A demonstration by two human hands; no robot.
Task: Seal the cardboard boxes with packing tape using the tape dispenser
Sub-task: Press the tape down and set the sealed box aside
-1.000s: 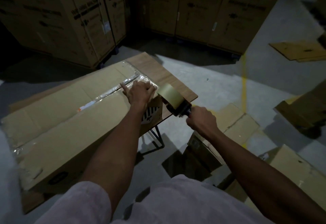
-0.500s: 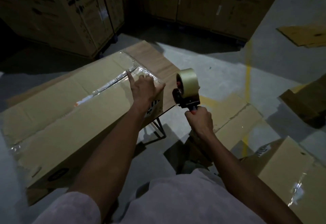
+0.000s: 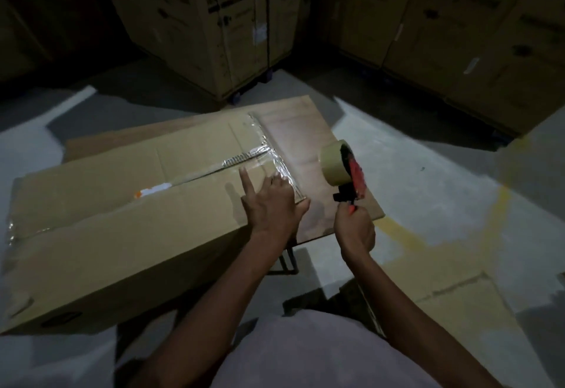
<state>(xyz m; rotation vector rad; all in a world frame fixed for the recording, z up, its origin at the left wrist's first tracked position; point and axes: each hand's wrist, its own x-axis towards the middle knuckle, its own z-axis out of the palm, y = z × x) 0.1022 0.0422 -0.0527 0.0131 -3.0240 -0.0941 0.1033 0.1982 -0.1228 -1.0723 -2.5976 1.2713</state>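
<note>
A long cardboard box (image 3: 122, 228) lies across a small wooden table (image 3: 305, 143). Shiny clear tape (image 3: 266, 155) runs along its top seam and over its right end. My left hand (image 3: 272, 204) lies flat on the box's right end with the fingers spread, pressing the tape down by the edge. My right hand (image 3: 354, 228) grips the handle of a red and black tape dispenser (image 3: 351, 179). I hold the dispenser upright above the table, just right of the box, and its roll of tan tape (image 3: 333, 164) faces the box.
Tall printed cartons (image 3: 214, 20) stand in rows along the back and right. Flattened cardboard (image 3: 458, 296) lies on the concrete floor at lower right. A yellow painted line (image 3: 498, 204) crosses the floor on the right. The table's thin metal legs (image 3: 289, 262) show under its front edge.
My right hand has lifted the dispenser off the box's end and turned it upright beside the box. My left hand stays on the right end, its fingers now spread flatter.
</note>
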